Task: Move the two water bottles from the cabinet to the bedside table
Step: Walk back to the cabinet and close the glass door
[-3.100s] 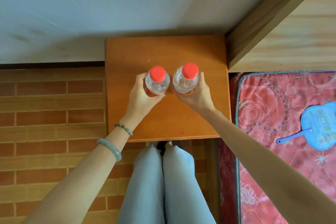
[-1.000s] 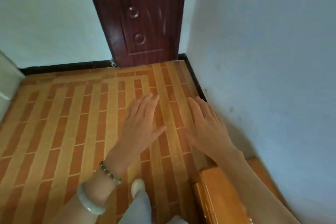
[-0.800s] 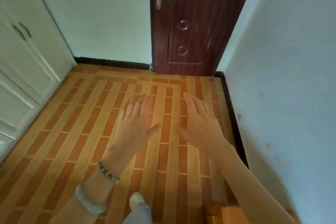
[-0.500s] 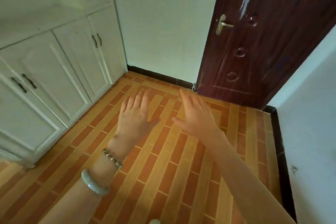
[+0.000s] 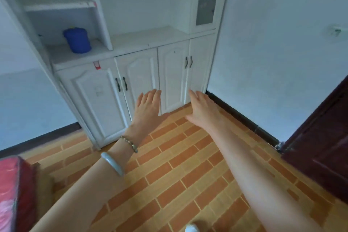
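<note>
Gripping nothing, the left hand (image 5: 147, 106) and right hand (image 5: 202, 108) are reaching out flat with fingers spread toward the white cabinet (image 5: 131, 73), whose counter is holding only a blue container (image 5: 77, 40), no water bottles showing.

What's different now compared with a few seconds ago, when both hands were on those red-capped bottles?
Both bottles were let go on the small wooden table. The person turned away, past the dark door, to face the white cabinet. The left hand and right hand are empty. Unchanged: both hands stay open, stretched forward.
</note>
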### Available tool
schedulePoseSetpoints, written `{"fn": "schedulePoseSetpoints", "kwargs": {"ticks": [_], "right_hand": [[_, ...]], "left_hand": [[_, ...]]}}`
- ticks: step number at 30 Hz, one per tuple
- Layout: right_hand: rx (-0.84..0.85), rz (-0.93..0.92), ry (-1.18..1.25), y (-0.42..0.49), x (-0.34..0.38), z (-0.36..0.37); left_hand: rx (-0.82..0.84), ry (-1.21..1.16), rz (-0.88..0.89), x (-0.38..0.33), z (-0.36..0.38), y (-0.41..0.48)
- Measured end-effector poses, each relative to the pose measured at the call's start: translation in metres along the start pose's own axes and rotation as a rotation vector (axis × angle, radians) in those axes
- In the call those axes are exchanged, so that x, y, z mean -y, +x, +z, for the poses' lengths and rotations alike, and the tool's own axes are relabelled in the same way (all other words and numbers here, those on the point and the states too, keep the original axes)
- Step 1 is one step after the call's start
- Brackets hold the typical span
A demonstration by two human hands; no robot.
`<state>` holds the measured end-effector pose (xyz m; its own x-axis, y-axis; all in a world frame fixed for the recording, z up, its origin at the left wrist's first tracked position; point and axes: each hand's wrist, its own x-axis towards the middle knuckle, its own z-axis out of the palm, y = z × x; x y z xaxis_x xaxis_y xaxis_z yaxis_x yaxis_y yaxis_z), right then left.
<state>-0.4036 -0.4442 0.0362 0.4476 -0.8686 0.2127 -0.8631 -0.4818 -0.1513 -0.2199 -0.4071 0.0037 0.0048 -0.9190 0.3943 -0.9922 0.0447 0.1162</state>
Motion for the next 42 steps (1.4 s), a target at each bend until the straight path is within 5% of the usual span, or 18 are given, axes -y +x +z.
{"fn": "schedulePoseSetpoints", "kwargs": {"ticks": [9, 20, 33, 42], "right_hand": [[0.034, -0.351, 0.056, 0.143, 0.025, 0.010], [0.057, -0.735, 0.238, 0.248, 0.136, 0.034], [-0.024, -0.864, 0.365, 0.358, 0.282, 0.067], [0.011, -0.903, 0.337, 0.408, 0.325, 0.083]], "left_hand": [[-0.130, 0.145, -0.323, 0.061, -0.007, 0.061], [-0.171, 0.339, -0.585, 0.175, -0.036, 0.064], [-0.235, 0.441, -0.736, 0.360, -0.075, 0.075], [-0.233, 0.426, -0.718, 0.416, -0.066, 0.102]]}}
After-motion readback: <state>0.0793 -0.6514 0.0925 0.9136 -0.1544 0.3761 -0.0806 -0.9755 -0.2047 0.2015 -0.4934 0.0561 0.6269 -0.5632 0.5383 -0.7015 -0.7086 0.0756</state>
